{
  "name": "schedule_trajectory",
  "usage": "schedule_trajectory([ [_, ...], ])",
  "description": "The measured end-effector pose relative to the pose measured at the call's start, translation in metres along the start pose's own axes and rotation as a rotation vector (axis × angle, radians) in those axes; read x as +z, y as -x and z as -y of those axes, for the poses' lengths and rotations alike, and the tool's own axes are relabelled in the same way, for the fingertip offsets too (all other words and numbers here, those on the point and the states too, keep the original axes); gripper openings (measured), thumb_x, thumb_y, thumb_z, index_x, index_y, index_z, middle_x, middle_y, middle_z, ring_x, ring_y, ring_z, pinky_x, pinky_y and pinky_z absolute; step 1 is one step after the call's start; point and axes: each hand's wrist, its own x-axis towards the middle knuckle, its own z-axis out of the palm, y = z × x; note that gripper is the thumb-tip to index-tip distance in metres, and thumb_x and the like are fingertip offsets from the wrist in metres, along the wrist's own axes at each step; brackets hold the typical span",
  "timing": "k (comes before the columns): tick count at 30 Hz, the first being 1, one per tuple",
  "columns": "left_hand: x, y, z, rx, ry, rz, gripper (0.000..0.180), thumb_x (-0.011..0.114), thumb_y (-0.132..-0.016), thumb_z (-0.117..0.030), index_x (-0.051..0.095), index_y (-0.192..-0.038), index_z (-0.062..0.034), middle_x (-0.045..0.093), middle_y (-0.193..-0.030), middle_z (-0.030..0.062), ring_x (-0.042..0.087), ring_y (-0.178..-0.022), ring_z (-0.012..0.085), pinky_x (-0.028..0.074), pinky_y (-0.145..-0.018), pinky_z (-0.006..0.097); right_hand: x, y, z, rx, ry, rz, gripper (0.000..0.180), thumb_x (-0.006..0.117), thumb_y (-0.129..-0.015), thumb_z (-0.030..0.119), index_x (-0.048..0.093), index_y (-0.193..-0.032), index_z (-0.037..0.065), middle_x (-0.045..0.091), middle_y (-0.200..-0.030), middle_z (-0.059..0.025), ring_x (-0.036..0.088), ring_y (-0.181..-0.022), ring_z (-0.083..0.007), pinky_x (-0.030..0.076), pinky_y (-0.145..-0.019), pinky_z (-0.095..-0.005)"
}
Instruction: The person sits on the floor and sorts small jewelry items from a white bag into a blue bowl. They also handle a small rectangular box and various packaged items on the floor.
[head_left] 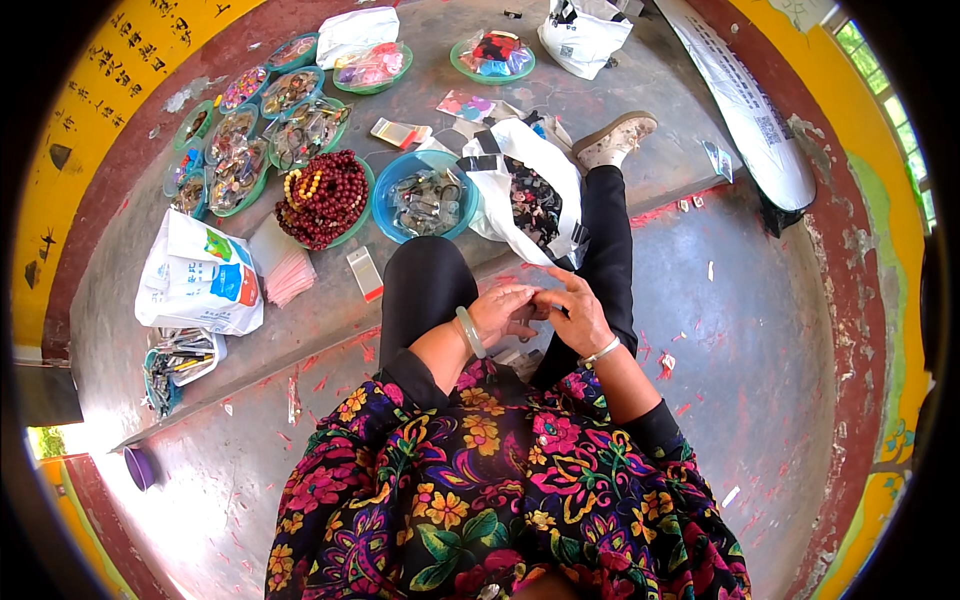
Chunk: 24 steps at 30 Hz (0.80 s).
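In the middle of the view, over my lap, my left hand (500,312) and my right hand (582,318) meet at the fingertips. The fingers of both are bent and pressed together; anything between them is too small or hidden to name. A pale bangle (470,333) circles my left wrist, and a thinner bracelet (603,350) my right. Just beyond the hands, a white plastic bag (560,160) stands open between my legs, with small dark and pink pieces (536,208) inside. To its left sits a blue basin (381,203) holding small clear packets (428,200).
Dark red beads (330,205) fill a green bowl at the left, near several basins of packets. A white and blue bag (200,275) stands beside pink strips (290,277). A container of tools (190,355) lies nearer. The raised step's edge (330,335) crosses under my legs.
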Motion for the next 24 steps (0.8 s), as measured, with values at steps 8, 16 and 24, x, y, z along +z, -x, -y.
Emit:
schedule_trajectory([
  [8, 0.001, 0.003, -0.005, 0.02, 0.063, 0.007, 0.035, 0.043, -0.09, -0.028, 0.048, -0.117, -0.0068, 0.055, -0.106, 0.0051, 0.054, -0.097, 0.0158, 0.049, -0.069, 0.026, -0.008, -0.002, 0.017, 0.187, -0.251, -0.1, 0.032, 0.052, -0.064, -0.006, 0.064, -0.088, 0.011, 0.055, -0.107, -0.0137, 0.057, -0.088, -0.019, 0.044, -0.074, -0.0258],
  [16, 0.003, 0.004, -0.008, 0.1, 0.185, -0.03, 0.032, 0.043, -0.09, -0.024, 0.049, -0.115, -0.0053, 0.054, -0.106, 0.0043, 0.053, -0.094, 0.0132, 0.049, -0.07, 0.026, 0.007, 0.008, -0.016, 0.415, -0.547, 0.007, 0.021, 0.067, -0.071, 0.008, 0.061, -0.089, -0.002, 0.061, -0.079, -0.0032, 0.054, -0.074, -0.0089, 0.043, -0.068, -0.0223],
  [24, 0.007, 0.003, -0.009, 0.064, 0.085, 0.009, 0.027, 0.051, -0.087, -0.018, 0.052, -0.111, -0.0057, 0.055, -0.104, 0.0024, 0.055, -0.088, 0.0111, 0.05, -0.068, 0.025, 0.005, 0.005, -0.003, 0.58, -0.645, -0.064, 0.013, 0.065, -0.073, 0.006, 0.064, -0.083, -0.003, 0.062, -0.073, -0.0026, 0.054, -0.066, -0.0064, 0.043, -0.062, -0.0195],
])
